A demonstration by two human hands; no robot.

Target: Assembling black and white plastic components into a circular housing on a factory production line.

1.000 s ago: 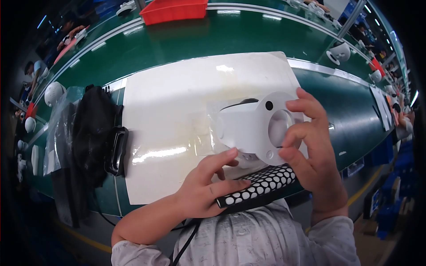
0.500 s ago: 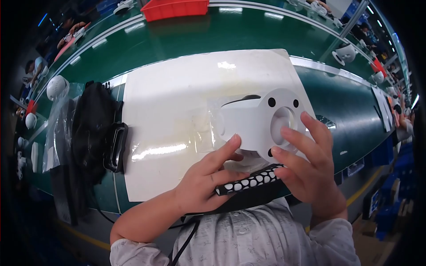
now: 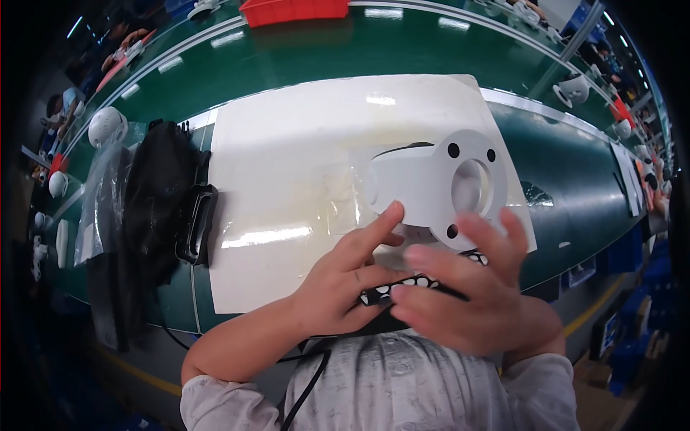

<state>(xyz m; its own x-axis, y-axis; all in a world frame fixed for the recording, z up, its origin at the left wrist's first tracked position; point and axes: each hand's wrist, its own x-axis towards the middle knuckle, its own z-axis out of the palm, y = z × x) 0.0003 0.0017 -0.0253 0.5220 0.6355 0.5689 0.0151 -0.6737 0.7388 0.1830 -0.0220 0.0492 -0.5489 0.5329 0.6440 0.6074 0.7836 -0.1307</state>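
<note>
A white plastic housing (image 3: pixel 406 188) lies on a pale board, its round base with a central opening turned to the right. Several black round pads (image 3: pixel 453 150) sit on that base's face. My left hand (image 3: pixel 338 276) is closed on a black strip with white round spots (image 3: pixel 379 293), and its extended forefinger reaches the housing's near edge. Over the strip is my right hand (image 3: pixel 471 287), its fingers apart and blurred by motion. It covers much of the strip, and I see nothing held in it. Clear plastic film (image 3: pixel 402 248) shows under the housing.
The pale board (image 3: pixel 287 144) rests on a green bench. To the left are a black bag (image 3: pixel 154 201), a black frame-like part (image 3: pixel 195 223), clear plastic (image 3: pixel 100 194) and a white round unit (image 3: pixel 108 126). A red bin (image 3: pixel 295 10) stands at the far side.
My right hand has moved from the housing's base down and left over the strip. My left hand still grips the strip. The whole view has shifted slightly.
</note>
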